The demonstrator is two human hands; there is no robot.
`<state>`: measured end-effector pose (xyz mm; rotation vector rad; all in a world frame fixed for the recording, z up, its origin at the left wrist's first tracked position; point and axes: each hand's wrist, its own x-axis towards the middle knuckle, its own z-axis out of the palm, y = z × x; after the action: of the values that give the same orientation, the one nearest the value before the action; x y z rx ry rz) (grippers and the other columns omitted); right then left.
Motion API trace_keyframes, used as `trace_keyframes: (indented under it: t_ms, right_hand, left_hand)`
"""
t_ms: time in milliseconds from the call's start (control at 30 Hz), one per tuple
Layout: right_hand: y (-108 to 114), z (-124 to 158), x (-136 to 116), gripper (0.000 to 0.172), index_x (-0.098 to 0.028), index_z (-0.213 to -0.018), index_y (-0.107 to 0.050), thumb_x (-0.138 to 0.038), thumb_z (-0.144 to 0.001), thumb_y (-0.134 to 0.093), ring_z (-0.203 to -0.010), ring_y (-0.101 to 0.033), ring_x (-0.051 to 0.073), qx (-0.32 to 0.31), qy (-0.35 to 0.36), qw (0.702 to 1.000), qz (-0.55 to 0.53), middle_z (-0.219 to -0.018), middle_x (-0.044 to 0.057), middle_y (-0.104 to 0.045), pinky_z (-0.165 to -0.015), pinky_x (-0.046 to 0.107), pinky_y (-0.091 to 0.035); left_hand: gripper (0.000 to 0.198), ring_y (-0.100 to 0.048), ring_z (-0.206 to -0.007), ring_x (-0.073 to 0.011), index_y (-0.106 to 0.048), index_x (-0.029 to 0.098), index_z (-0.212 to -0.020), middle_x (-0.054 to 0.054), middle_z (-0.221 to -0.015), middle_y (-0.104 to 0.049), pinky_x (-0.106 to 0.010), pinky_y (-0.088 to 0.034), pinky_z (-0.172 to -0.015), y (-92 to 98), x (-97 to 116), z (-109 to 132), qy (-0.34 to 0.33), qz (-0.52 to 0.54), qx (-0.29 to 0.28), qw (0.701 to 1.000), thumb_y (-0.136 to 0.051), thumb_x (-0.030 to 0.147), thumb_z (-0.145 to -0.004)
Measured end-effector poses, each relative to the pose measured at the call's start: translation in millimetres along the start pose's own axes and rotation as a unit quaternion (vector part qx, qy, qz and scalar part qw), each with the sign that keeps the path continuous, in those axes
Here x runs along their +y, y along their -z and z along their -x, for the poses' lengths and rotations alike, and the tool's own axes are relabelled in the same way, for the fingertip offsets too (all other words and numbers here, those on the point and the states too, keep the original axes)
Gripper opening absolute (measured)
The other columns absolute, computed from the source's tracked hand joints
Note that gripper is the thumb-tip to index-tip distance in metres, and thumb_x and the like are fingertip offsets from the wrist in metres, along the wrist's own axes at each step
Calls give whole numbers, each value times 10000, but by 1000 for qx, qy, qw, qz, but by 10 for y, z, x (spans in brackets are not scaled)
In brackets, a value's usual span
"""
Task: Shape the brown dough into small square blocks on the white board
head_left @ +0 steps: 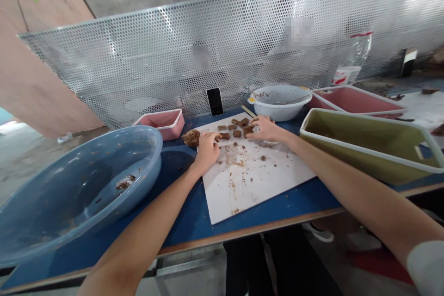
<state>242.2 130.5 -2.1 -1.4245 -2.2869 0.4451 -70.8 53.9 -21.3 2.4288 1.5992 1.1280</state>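
Observation:
A white board (249, 180) lies on the blue table, dotted with brown crumbs. Several small brown pieces (232, 129) sit near its far edge. My left hand (207, 148) rests at the board's far left corner, fingers curled and pinching one brown piece. A larger brown lump (191, 137) lies just left of it. My right hand (264, 128) is at the far edge, fingers closed around some of the brown pieces.
A big blue basin (79, 185) stands at the left, a small pink tray (163, 122) behind it. A black phone (215, 101) leans on the perforated metal screen. A white bowl (280, 101), a pink tray (354, 99) and an olive tray (364, 143) stand at the right.

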Motion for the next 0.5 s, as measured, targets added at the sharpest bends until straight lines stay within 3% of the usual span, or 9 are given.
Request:
trace_keyframes:
  t_ms: [267, 500]
  right_hand:
    - [-92, -75, 93, 656, -252, -1290, -833, -734, -845, -828, -1521, -482, 490, 47, -56, 997, 7, -1615, 169, -602, -1220, 607, -476]
    - [-161, -95, 110, 680, -296, -1351, -839, -758, -852, -810, -1483, -503, 520, 13, -29, 999, 35, -1583, 191, -611, -1159, 669, -505]
  left_hand:
    - [473, -678, -1138, -327, -788, 198, -1113, -91, -1097, -826, -515, -540, -1127, 5, 5, 1, 2, 1, -4, 1000, -538, -64, -808]
    - [451, -684, -1158, -328, -786, 197, -1097, -97, -1109, -827, -518, -550, -1140, 26, 31, -2, 2, -4, -6, 1000, -538, -49, -812]
